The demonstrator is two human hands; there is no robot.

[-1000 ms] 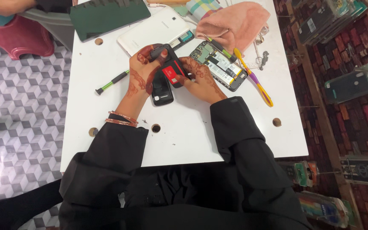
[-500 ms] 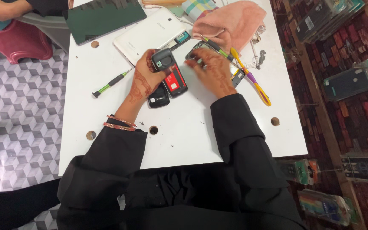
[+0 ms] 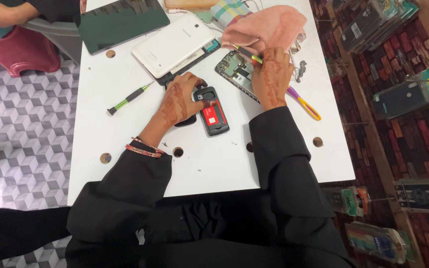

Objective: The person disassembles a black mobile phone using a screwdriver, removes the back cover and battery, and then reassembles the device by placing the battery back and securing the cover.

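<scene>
screwdriver: a green-and-black screwdriver (image 3: 127, 98) lies on the white desk (image 3: 214, 164) to the left, apart from both hands, its tip toward the far right
left hand: the left hand (image 3: 177, 101) lies flat with fingers loosely spread, pressing on a dark phone part (image 3: 187, 120) and touching the left edge of the open phone; it grips nothing that I can make out
open phone: the small open phone (image 3: 213, 111) with a red label in its back lies between the two hands, nearer the left one, long axis running near to far
white tablet: a white tablet (image 3: 175, 43) sits just beyond the left hand, tilted, with a dark slab (image 3: 120, 22) farther left
circuit board: a bare phone frame (image 3: 237, 74) lies far of the open phone, partly under the right hand
right hand: the right hand (image 3: 273, 77) reaches to the far right, fingers curled narrow around a thin green-yellow tool (image 3: 248, 53) at the edge of the pink cloth (image 3: 269, 27)
purple-yellow tool: a long purple-and-yellow tool (image 3: 305, 101) pokes out to the right of that wrist
packages: on the brick-pattern floor to the right lie phone cases in clear packets, dark and teal at the far end, orange and rainbow-striped near
</scene>
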